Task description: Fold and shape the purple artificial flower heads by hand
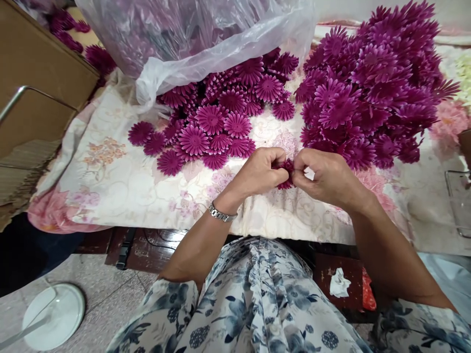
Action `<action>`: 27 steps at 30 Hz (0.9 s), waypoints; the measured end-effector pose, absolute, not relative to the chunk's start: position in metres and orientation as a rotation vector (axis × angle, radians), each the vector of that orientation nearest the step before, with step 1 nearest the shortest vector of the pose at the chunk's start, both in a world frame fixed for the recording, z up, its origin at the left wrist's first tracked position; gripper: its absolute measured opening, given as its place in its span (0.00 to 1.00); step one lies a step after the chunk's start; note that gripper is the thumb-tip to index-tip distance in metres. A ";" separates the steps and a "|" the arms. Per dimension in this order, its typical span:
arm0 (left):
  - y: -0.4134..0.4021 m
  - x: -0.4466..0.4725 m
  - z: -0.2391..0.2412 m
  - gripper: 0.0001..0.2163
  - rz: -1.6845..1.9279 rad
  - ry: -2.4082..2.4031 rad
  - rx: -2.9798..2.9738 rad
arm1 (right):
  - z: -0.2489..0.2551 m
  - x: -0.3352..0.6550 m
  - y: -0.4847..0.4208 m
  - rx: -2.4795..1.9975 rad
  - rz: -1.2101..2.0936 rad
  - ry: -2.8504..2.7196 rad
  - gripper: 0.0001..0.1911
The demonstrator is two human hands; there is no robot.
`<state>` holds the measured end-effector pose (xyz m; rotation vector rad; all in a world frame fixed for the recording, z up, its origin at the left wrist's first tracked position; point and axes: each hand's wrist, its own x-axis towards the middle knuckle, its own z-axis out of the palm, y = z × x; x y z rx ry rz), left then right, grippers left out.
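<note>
Both my hands meet over the front of a table covered with a floral cloth (121,181). My left hand (257,172) and my right hand (324,175) are closed on one purple artificial flower (285,172), pinched between their fingertips and mostly hidden by them. A silver watch is on my left wrist. Just beyond my hands lies a flat spread of loose purple flower heads (217,127). To the right rises a tall heap of purple flowers (371,83).
A clear plastic bag (191,39) holding more purple flowers sits at the back. A cardboard box (37,83) and metal frame stand at the left. Pale pink flowers (449,120) lie at the far right. A white round base (55,314) rests on the floor.
</note>
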<state>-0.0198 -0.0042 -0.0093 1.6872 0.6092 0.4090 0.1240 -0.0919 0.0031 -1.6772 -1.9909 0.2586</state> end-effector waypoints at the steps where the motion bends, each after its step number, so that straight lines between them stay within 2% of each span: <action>1: -0.004 -0.019 -0.010 0.07 0.423 0.610 1.609 | 0.004 0.123 -0.092 -1.696 0.305 -1.915 0.05; 4: -0.005 -0.018 -0.015 0.07 0.457 0.643 1.456 | 0.004 0.121 -0.094 -1.739 0.439 -1.714 0.02; 9: -0.009 -0.014 -0.020 0.08 0.529 0.665 1.465 | -0.001 0.118 -0.098 -1.744 0.548 -1.569 0.03; 18: -0.009 -0.014 -0.012 0.09 0.405 0.626 1.196 | -0.004 0.115 -0.101 -1.796 0.478 -1.400 0.02; 23: -0.009 -0.016 -0.013 0.08 0.353 0.592 1.103 | 0.000 0.115 -0.103 -1.827 0.409 -1.507 0.04; 27: -0.009 -0.016 -0.015 0.08 0.381 0.543 1.164 | 0.001 0.118 -0.104 -1.792 0.501 -1.530 0.02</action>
